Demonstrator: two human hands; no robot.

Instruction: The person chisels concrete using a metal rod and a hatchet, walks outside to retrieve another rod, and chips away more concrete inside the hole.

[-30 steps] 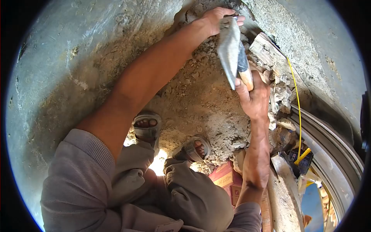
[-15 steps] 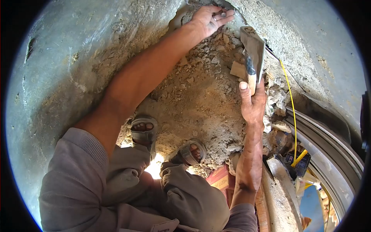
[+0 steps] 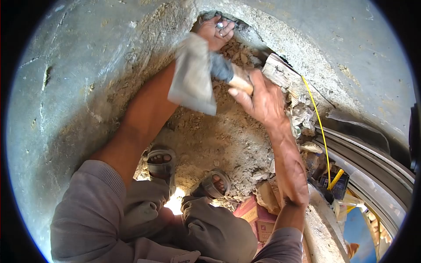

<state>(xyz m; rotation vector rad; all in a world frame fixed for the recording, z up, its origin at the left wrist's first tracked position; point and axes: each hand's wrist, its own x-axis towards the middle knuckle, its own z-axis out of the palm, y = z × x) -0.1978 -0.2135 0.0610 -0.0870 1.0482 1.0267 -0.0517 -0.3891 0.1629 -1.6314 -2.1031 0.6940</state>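
Note:
In the head view, my right hand (image 3: 265,98) is closed round the wooden handle of a hatchet (image 3: 193,76). Its broad metal head is blurred and turned sideways above my left forearm, and dark wrapping covers the handle near the head. My left hand (image 3: 215,34) reaches into a hollow at the base of the wall, fingers closed on a metal rod (image 3: 219,25). Only the rod's round end shows between the fingers; the rest is hidden. The hatchet head's upper end is just below my left hand, apparently apart from it.
Rough grey wall (image 3: 298,48) curves round the far side. Rubble (image 3: 241,153) covers the ground around my sandalled feet (image 3: 215,184). A yellow cable (image 3: 322,122) runs down the right, beside metal rails (image 3: 364,166). Red boxes (image 3: 263,223) sit below my right forearm.
My right hand has swung the hatchet left and turned its head sideways. My left hand has moved left and slightly down along the wall base with the rod.

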